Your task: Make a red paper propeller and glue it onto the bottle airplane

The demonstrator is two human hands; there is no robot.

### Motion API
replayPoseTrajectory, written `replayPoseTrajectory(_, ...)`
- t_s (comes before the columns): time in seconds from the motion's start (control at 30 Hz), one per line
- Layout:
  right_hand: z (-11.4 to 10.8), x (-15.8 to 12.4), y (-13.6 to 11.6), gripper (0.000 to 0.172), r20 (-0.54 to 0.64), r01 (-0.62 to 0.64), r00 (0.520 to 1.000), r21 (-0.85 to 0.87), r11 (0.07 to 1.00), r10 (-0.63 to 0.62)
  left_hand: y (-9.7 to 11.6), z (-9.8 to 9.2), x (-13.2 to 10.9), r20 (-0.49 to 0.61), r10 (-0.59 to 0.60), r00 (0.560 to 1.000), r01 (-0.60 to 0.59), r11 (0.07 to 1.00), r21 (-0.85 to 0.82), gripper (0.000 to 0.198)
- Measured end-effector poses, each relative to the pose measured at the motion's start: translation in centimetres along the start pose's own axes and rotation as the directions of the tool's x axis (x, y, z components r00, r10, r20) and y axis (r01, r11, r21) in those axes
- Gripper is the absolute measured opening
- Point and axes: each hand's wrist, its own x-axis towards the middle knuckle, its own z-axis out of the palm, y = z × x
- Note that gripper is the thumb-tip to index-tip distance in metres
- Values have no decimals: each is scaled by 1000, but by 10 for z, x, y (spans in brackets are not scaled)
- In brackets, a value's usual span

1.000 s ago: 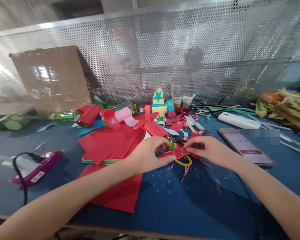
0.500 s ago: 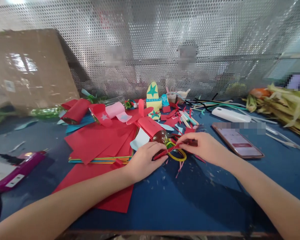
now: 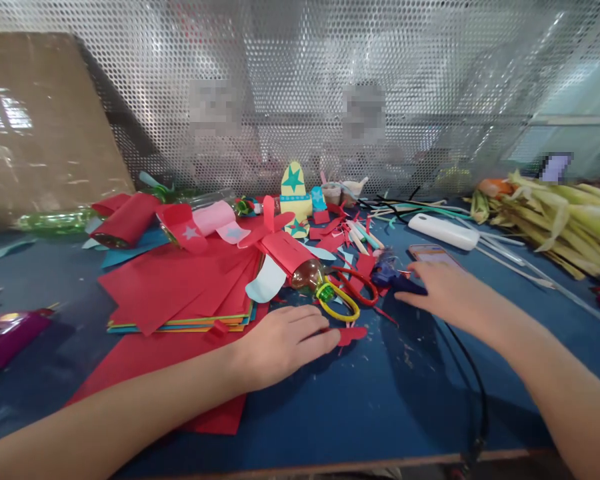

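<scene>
My left hand (image 3: 285,343) lies flat on the blue table (image 3: 360,407), its fingertips resting on a small red paper cut-out (image 3: 353,333). My right hand (image 3: 445,290) is further right and back. Its thumb and fingers close around the handle of a dark blue corded tool (image 3: 393,277). The tool's black cord (image 3: 473,380) runs to the table's front edge. Between the hands lie scissors with a red loop (image 3: 355,283) and a yellow loop (image 3: 337,300). Beside them is a bottle wrapped in red paper (image 3: 293,257).
A stack of red paper sheets (image 3: 180,287) is at the left, a purple device (image 3: 5,333) at the far left. A phone (image 3: 430,252), a white case (image 3: 443,231) and corn husks (image 3: 555,220) lie at the right. A perforated metal screen (image 3: 300,87) stands behind, with people beyond it.
Both hands held the red cut-out together. Now my right hand has let go and moved right to the blue tool, and my left hand has laid the cut-out on the table.
</scene>
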Motion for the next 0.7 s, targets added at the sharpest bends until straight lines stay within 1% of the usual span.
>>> replayPoseTrajectory(0.07,16,-3,-1,29,-24,1,1000,-2,1000,-1,2,-1,1,47,9,999,-9,1000,6,27)
replayPoseTrajectory(0.13,28,-8,-4,26,-70,0,998,6,1000,0,3,-1,2,89,4,996,-4,1000,2,27)
replayPoseTrajectory(0.27,38,-13,-10,34,-164,-12,986,37,999,18,4,-2,1,118,-27,993,30,999,-29,21)
replayPoseTrajectory(0.37,40,-15,-14,42,-246,-25,968,80,997,44,5,-2,-1,107,-34,994,41,997,-63,16)
replayPoseTrajectory(0.43,37,-16,-16,38,-303,-33,950,128,991,70,6,-2,-2,99,-18,995,26,996,-81,15)
replayPoseTrajectory(0.5,31,-16,-19,33,-357,-25,930,177,984,88,8,-3,-2,92,10,996,-2,996,-87,19)
replayPoseTrajectory(0.57,24,-16,-23,33,-379,0,919,281,960,111,9,-3,-2,86,34,996,-26,996,-85,24)
replayPoseTrajectory(0.6,21,-17,-25,33,-351,14,926,389,921,135,8,-3,-3,82,41,996,-35,996,-82,26)
replayPoseTrajectory(0.63,18,-17,-29,33,-277,17,946,558,830,168,8,-3,-3,78,45,996,-39,996,-76,27)
replayPoseTrajectory(0.7,16,-19,-35,36,-92,-16,984,813,583,156,6,-2,-5,70,31,997,-27,998,-60,27)
